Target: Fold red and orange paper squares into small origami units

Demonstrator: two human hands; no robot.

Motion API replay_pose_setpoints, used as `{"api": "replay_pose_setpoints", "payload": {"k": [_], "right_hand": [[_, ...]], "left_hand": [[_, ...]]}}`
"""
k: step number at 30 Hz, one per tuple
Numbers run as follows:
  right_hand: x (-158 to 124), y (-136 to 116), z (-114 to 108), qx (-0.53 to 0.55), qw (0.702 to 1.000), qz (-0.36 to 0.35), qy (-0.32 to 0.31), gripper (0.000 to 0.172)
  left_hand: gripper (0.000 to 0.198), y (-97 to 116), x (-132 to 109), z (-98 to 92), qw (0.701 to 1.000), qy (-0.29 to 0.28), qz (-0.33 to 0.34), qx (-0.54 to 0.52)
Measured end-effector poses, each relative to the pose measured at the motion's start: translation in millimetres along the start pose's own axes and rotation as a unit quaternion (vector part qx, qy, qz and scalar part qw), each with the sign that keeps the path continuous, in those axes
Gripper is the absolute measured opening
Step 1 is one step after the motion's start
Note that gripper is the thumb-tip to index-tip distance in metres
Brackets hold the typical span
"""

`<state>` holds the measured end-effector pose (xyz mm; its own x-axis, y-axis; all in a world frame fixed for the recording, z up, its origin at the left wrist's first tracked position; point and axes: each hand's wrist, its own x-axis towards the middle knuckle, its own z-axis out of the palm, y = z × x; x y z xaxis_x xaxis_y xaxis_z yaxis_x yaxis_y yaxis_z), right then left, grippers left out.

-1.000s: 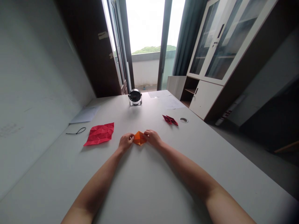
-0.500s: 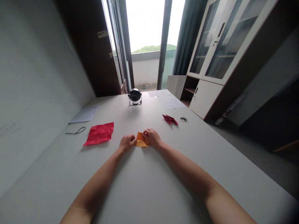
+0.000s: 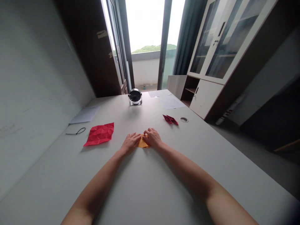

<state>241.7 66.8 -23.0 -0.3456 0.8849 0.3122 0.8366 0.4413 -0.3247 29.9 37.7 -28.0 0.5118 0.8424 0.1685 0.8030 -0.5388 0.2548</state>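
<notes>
A small folded sheet of orange paper [image 3: 143, 144] lies on the white table [image 3: 145, 181], partly covered by both hands. My left hand [image 3: 130, 142] rests on its left side, fingers stretched out and pressing the paper flat. From the right, my right hand [image 3: 152, 137] grips the paper's upper right part between bent fingers and thumb. The fingertips hide the top edge. To the left lies a creased red sheet of paper [image 3: 99, 134], unfolded with a grid of fold lines. A folded red paper piece [image 3: 170, 119] sits farther back on the right.
Beside the folded red piece is a roll of tape [image 3: 184, 119]. A black cable tie loop [image 3: 79, 131] lies at the left. A round black device on a silver stand [image 3: 135, 97] stands at the back. White papers [image 3: 84, 114] lie by the wall, others [image 3: 172, 102] at the back right.
My left hand has gone from pinching the paper's left edge to lying spread over it. The raised upper flap of orange paper is now lower. My right hand has barely moved.
</notes>
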Motion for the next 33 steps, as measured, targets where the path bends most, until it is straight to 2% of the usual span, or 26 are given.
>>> {"api": "replay_pose_setpoints", "payload": {"k": [3,8,16,18,23,26,30,33], "right_hand": [[0,3,1,0.006,1.0,-0.001,0.003,0.028],[1,14,3,0.022,1.0,0.002,-0.002,0.036],[7,36,-1,0.007,0.997,0.064,0.035,0.017],[7,36,-3,0.004,0.996,0.076,0.048,0.014],[5,25,-3,0.013,0.997,0.062,0.039,0.025],[4,19,0,0.024,0.998,0.047,0.023,0.021],[7,19,4,0.075,0.996,0.053,0.023,0.011],[9,21,5,0.172,0.983,0.056,0.02,0.008]], "left_hand": [[0.049,0,-1,-0.6,1.0,-0.019,-0.012,0.002],[0.049,-2,0,-1.7,1.0,-0.019,-0.024,0.005],[0.048,-5,0,0.4,0.999,-0.014,-0.029,0.006],[0.047,-5,0,0.9,0.999,-0.007,-0.031,0.009],[0.044,-3,-1,-2.3,0.999,0.023,-0.022,0.009],[0.041,0,-2,-6.5,0.999,0.036,-0.022,0.008],[0.04,2,-3,-9.2,0.998,0.045,-0.031,-0.008],[0.051,2,-3,-8.3,0.997,0.061,-0.032,-0.027]]}}
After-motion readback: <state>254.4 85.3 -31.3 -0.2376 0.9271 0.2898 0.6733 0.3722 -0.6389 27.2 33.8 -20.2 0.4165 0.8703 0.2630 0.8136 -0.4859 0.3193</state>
